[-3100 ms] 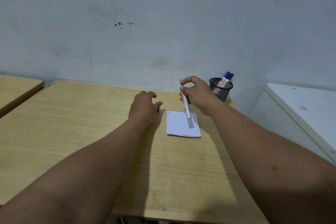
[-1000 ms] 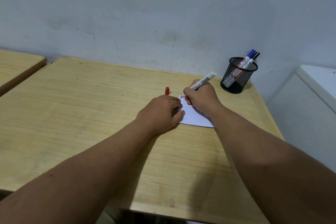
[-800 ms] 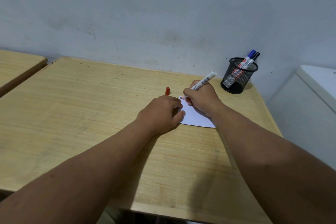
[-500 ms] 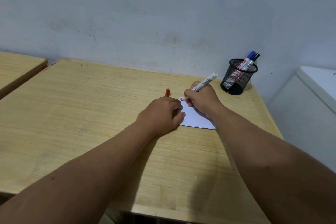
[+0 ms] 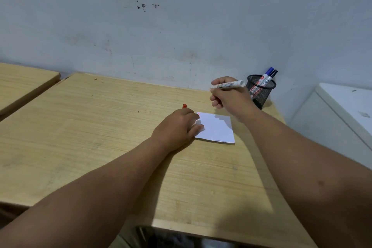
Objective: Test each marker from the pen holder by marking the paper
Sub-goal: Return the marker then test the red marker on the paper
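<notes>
A small white paper (image 5: pixel 218 128) lies on the wooden desk (image 5: pixel 100 127) with a short red mark (image 5: pixel 198 113) at its far left corner. My left hand (image 5: pixel 177 127) rests on the paper's left edge, fingers bent, pressing it down. My right hand (image 5: pixel 229 96) is raised above the paper's far side and grips an uncapped white marker (image 5: pixel 229 84), held nearly level. The marker's red cap (image 5: pixel 184 106) stands on the desk just beyond my left hand. A black mesh pen holder (image 5: pixel 260 90) at the desk's far right corner holds two markers (image 5: pixel 266 76), one blue-capped, one black-capped.
A grey wall runs close behind the desk. A second wooden desk (image 5: pixel 22 82) stands at the left with a narrow gap between. A white cabinet (image 5: pixel 342 110) sits to the right of the desk, beside the pen holder.
My right hand has lifted the marker off the paper and up toward the pen holder, turning it level. A red mark now shows on the paper. My left hand stays put.
</notes>
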